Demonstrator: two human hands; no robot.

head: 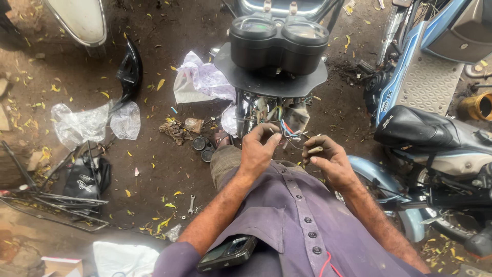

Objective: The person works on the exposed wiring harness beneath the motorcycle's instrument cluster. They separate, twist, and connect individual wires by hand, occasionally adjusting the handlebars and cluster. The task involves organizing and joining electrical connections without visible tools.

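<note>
Head view: left hand [259,149] pinches coloured wires [288,130] below the twin-dial instrument cluster [279,36]; right hand [328,156] grips a small pale piece [314,150].

A loose bundle of thin wires [288,131] (blue, red, white and some dark ones) hangs from the underside of the motorcycle's front, below the round black instrument cluster [278,36] and its flat black mounting plate [270,79]. The strands splay out toward the near side, tangled rather than tied. A small pale, tube-shaped piece [314,150] sits just right of the wires, lying roughly level.
</note>
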